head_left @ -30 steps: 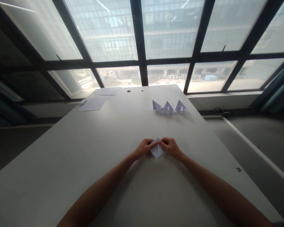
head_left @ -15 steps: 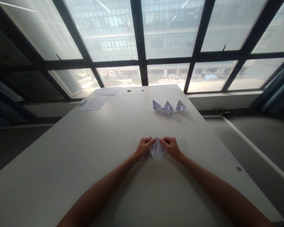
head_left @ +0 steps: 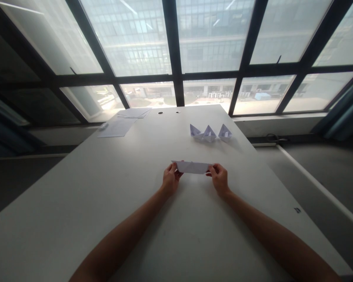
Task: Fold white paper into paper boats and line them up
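Observation:
A long, folded white paper boat (head_left: 192, 167) is stretched sideways between my two hands, above the white table. My left hand (head_left: 171, 179) pinches its left end between thumb and fingers. The right end is gripped by my right hand (head_left: 219, 179) in the same way. Beyond my hands stand three folded paper boats: the left one (head_left: 195, 132) and the middle one (head_left: 210, 134) touch or overlap, and the right one (head_left: 224, 133) sits slightly apart.
Loose white paper sheets (head_left: 117, 127) lie at the far left of the table (head_left: 91, 199). Two small holes are near its back edge. A small dark mark (head_left: 297, 210) shows near the right edge. Large windows with dark frames (head_left: 176, 76) rise behind.
My hands have moved apart and slightly forward. The paper, a compact pointed shape before, is now pulled out into a long, low boat shape.

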A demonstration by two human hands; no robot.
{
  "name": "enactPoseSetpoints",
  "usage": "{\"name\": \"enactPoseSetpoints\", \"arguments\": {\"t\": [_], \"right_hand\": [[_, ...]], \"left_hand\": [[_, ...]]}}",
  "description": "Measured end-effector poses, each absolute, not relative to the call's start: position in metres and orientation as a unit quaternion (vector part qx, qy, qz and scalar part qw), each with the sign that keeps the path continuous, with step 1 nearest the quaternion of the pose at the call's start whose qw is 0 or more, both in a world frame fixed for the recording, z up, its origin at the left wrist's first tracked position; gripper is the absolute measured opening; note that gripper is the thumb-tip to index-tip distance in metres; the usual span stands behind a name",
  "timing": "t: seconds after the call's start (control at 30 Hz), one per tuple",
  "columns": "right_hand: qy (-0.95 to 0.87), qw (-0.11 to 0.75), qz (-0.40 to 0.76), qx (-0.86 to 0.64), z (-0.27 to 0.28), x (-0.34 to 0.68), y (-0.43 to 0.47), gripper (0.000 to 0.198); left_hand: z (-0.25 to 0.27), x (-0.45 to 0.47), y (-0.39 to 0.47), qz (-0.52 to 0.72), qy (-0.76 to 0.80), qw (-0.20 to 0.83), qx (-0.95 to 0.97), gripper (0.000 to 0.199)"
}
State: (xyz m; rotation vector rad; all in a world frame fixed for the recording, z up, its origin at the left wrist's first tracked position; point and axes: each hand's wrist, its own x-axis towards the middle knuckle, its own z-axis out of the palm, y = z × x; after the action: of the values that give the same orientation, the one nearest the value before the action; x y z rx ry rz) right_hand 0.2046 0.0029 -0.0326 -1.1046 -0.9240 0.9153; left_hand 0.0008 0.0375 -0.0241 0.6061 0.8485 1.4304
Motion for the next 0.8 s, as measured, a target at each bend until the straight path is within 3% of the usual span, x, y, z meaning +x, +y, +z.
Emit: {"name": "enactPoseSetpoints", "arguments": {"t": [0.23, 0.5, 0.67, 0.8], "right_hand": [[-0.427, 0.644, 0.431, -0.466, -0.029, 0.204, 0.000, 0.030], [-0.671, 0.427, 0.420, -0.438, -0.028, 0.197, -0.009, 0.017], [-0.697, 0.400, 0.390, -0.450, -0.028, 0.194, -0.013, 0.039], [-0.687, 0.416, 0.395, -0.445, -0.025, 0.192, -0.017, 0.041]], "left_hand": [[-0.021, 0.004, 0.030, 0.564, 0.307, 0.684, 0.346, 0.040], [-0.021, 0.006, 0.025, 0.546, 0.368, 0.668, 0.346, 0.040], [-0.019, 0.018, 0.007, 0.460, 0.360, 0.669, 0.460, 0.043], [-0.017, 0.022, -0.001, 0.435, 0.366, 0.671, 0.476, 0.032]]}}
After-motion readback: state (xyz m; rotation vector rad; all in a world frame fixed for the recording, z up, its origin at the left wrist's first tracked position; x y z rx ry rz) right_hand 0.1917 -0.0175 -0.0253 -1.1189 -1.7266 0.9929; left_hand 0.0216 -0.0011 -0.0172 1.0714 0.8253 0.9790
